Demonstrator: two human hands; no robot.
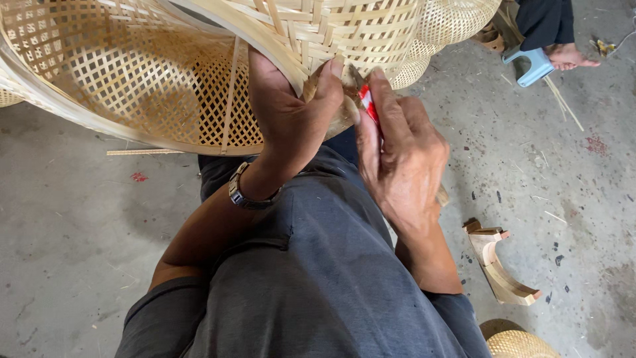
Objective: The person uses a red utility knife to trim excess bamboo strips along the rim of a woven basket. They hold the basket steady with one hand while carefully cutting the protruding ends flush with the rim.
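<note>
A large woven bamboo basket [132, 73] is tipped on its side over my lap, its open mouth facing me. My left hand [291, 109] grips the thick bamboo rim band [265, 40], thumb pressed against it. My right hand [401, 156] is closed around a small red-handled tool [368, 103] whose tip touches the rim beside my left thumb. A metal watch [246, 195] sits on my left wrist. My grey trousers fill the lower middle.
A curved wooden block [500, 265] lies on the concrete floor to my right. A small woven piece [520, 345] shows at the bottom right. Another person's foot [570, 56] and a blue stool [533, 66] are at the top right. Bamboo slivers litter the floor.
</note>
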